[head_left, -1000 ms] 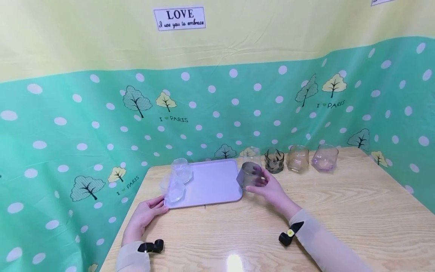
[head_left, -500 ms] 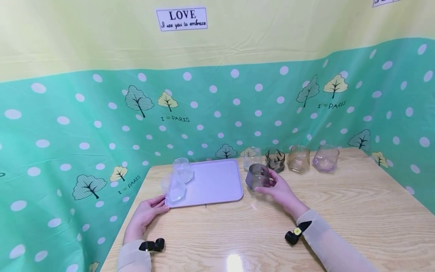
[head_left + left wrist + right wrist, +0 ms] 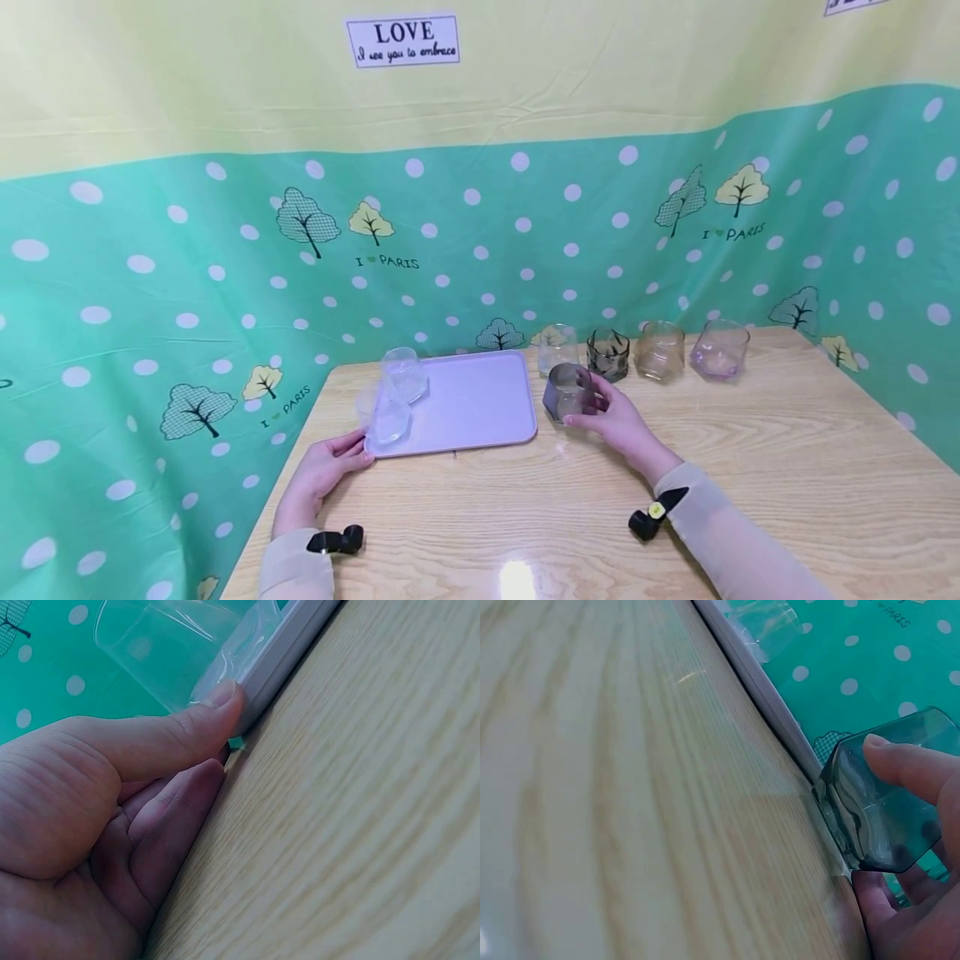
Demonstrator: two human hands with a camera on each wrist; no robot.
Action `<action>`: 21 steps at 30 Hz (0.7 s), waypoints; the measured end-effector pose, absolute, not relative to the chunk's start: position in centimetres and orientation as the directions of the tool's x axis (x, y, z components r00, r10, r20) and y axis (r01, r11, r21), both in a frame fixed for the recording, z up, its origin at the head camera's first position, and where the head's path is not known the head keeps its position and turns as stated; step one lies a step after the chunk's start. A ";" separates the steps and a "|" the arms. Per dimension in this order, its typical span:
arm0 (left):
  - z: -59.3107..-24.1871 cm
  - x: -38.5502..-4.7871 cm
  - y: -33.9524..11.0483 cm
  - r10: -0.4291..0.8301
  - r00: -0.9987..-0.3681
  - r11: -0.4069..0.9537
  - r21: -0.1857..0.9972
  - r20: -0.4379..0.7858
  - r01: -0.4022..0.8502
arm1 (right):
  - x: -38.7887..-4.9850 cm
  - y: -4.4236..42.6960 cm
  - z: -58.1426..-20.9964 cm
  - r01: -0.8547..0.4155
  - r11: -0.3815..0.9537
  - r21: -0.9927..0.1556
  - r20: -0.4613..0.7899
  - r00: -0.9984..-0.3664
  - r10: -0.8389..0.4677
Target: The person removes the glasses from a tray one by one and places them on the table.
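Observation:
My right hand (image 3: 618, 419) holds a smoky grey faceted glass (image 3: 564, 396) upright, just right of the lilac tray (image 3: 465, 404). In the right wrist view, the thumb lies on the near side of the grey glass (image 3: 885, 795), with fingers around the far side; its base appears to be on the table. At the tray's near left corner, my left hand (image 3: 322, 477) grips the edge. The left wrist view has the thumb on the tray rim (image 3: 274, 671), other fingers curled beside it. Two clear glasses, the back one (image 3: 405, 377) and front one (image 3: 390, 417), occupy the tray's left side.
Behind the grey glass stands a clear glass (image 3: 557, 346). To its right, in a row, are a dark patterned glass (image 3: 607, 357), an amber glass (image 3: 659, 352) and a pale purple glass (image 3: 720, 352). A green dotted curtain (image 3: 450, 300) hangs behind the wooden table (image 3: 480, 517).
My right hand has carried the grey glass rightward, from the tray's right edge to the table beside it. Over the last half second it has barely moved. The left hand keeps its place.

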State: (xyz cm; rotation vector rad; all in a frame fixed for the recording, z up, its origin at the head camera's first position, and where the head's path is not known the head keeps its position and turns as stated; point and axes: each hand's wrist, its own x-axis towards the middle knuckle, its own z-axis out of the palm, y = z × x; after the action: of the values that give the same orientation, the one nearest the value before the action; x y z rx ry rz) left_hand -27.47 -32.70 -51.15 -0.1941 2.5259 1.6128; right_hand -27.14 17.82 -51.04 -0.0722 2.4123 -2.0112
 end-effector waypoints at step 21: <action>-51.1 -27.4 -32.7 -0.037 -0.983 0.409 0.894 -0.182 -0.181 | -27.3 18.0 -51.3 -0.031 0.221 -0.975 0.018 -0.998 -0.061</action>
State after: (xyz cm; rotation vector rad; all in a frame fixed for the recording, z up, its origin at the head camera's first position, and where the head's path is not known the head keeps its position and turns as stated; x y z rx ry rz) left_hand -27.38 -32.67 -51.13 -0.1967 2.5220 1.6270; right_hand -27.28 17.98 -51.32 -0.0917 2.4365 -1.9437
